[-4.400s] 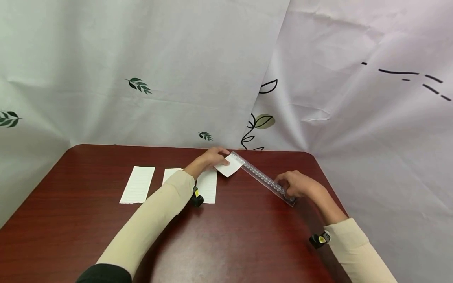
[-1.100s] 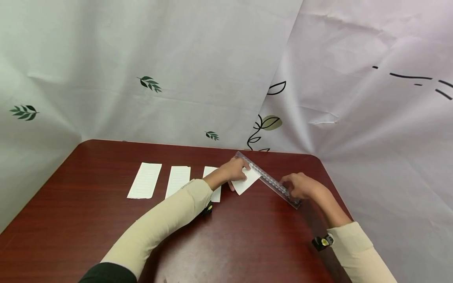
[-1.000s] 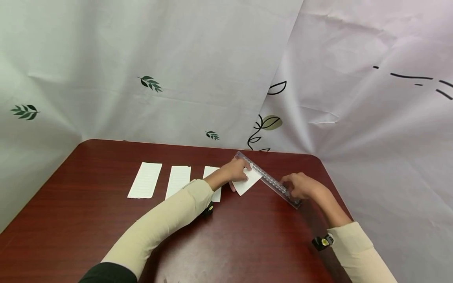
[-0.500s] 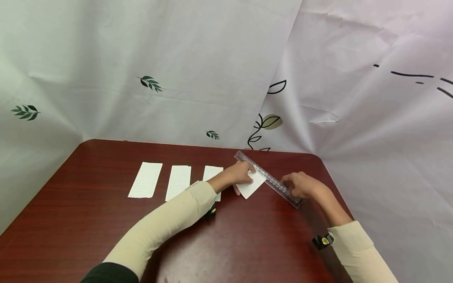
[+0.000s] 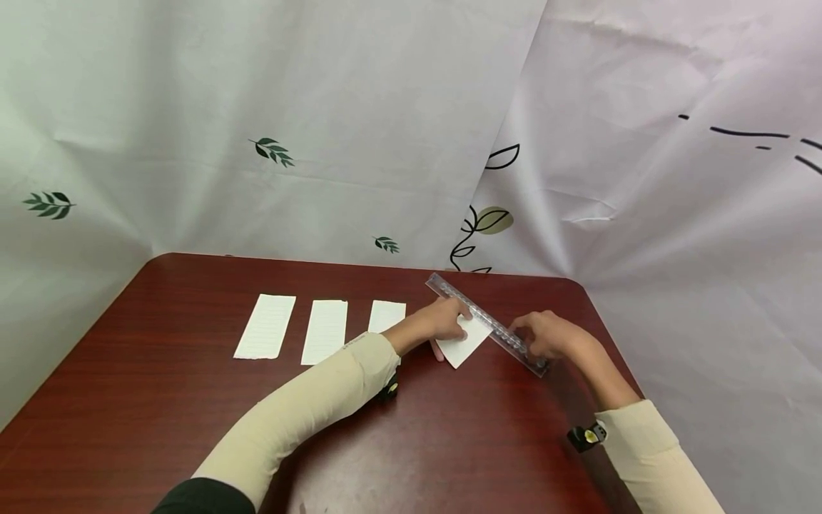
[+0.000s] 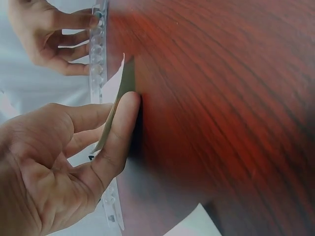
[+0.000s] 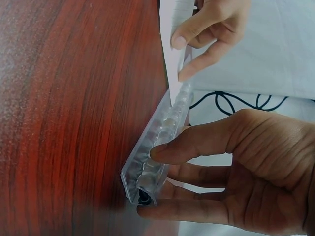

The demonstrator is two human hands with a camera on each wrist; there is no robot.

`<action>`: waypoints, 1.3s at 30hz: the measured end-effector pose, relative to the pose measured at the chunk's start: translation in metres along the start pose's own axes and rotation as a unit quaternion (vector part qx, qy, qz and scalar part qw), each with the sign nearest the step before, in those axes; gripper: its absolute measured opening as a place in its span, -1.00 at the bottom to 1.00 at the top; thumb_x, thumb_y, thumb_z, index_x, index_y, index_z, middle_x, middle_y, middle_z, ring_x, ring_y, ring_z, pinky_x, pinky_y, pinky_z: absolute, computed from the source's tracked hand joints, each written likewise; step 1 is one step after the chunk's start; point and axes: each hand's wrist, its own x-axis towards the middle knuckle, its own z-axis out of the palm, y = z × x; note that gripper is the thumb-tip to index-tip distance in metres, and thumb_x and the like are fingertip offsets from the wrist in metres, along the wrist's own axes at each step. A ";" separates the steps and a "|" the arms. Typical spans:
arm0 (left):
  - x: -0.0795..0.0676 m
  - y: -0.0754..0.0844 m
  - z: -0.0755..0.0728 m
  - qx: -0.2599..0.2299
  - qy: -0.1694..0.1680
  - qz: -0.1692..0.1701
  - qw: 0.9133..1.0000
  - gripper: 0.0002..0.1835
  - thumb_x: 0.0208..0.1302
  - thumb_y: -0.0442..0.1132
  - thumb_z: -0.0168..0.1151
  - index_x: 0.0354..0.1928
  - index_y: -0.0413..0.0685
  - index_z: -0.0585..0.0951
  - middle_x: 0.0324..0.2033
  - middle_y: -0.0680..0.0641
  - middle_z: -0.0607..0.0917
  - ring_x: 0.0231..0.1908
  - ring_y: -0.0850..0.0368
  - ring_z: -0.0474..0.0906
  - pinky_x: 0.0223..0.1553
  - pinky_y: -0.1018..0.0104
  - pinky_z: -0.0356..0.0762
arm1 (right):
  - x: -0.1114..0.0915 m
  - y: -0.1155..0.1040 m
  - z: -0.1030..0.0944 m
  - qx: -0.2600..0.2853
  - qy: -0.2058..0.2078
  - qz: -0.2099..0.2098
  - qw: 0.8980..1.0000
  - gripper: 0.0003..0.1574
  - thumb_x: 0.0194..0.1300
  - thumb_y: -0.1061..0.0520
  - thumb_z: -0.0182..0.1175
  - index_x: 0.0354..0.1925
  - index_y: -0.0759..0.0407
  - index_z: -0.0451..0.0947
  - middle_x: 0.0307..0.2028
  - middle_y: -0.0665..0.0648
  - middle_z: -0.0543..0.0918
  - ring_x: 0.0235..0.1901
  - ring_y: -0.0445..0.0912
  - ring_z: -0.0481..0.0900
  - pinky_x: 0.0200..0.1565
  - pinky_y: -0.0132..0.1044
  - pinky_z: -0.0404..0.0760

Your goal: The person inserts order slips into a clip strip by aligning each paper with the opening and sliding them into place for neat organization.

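Observation:
My left hand (image 5: 444, 318) pinches a small piece of white paper (image 5: 464, 345), thumb on one face and fingers on the other, clearest in the left wrist view. One edge of this paper lies at a long clear plastic strip (image 5: 486, 321), ruler-like, with a row of round bumps along it. The strip lies slantwise on the table, its far end near the back edge. My right hand (image 7: 266, 167) grips the strip near its closer end, thumb on the bumps and fingers along the far side. A small dark piece (image 7: 144, 196) shows inside that end.
Three white paper strips, a left one (image 5: 265, 327), a middle one (image 5: 325, 331) and a right one (image 5: 387, 313), lie in a row on the red-brown table (image 5: 193, 400). My left forearm partly covers the right one. A patterned white cloth (image 5: 321, 128) hangs behind.
My left hand has slid the paper rightward and nearer along the clear strip, towards my right hand. The right hand keeps its grip on the strip. The head view has shifted slightly.

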 end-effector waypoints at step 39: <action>-0.049 0.059 0.015 -0.054 -0.022 0.003 0.998 -0.45 0.48 -0.35 0.41 0.48 -0.03 0.67 0.56 -0.38 0.43 -0.38 -0.07 0.83 -0.60 0.16 0.76 | -0.002 -0.003 0.001 0.001 0.002 0.003 1.000 -0.20 0.09 0.56 0.22 0.31 0.22 0.71 -0.31 0.14 0.68 -0.49 -0.09 0.62 -0.52 -0.30 0.61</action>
